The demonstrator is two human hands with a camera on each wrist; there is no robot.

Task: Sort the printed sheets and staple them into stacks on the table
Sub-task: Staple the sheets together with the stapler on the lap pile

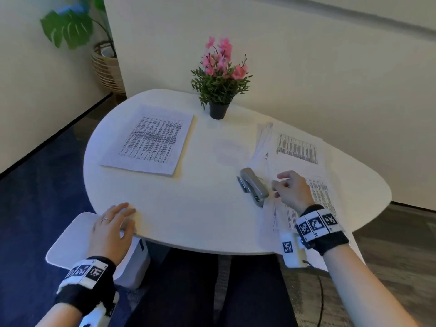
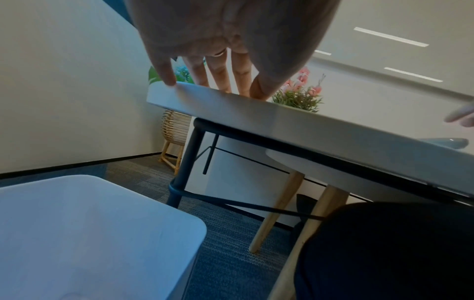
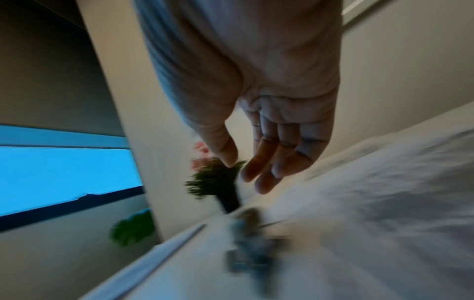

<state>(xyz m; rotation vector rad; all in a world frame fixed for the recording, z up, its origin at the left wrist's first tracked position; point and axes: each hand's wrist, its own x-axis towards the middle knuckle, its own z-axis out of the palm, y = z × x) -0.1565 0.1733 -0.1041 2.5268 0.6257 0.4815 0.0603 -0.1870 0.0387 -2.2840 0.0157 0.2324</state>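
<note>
The rounded white table (image 1: 179,223) looks smooth and matt. At its ten o'clock lies a neat stack of matt printed paper sheets (image 1: 151,140); at four o'clock, a grey stapler (image 1: 254,186) with dull metallic sheen.

Each bare forearm wears a black fabric wrist strap (image 1: 329,241) carrying a white band of 3 square black-and-white coded markers. A white camera block (image 1: 292,250) with 1 more marker hangs beside the right strap. The left hand (image 1: 112,228) wears a thin ring (image 1: 105,219), and dark trousers (image 1: 236,291) cover the lap.
</note>
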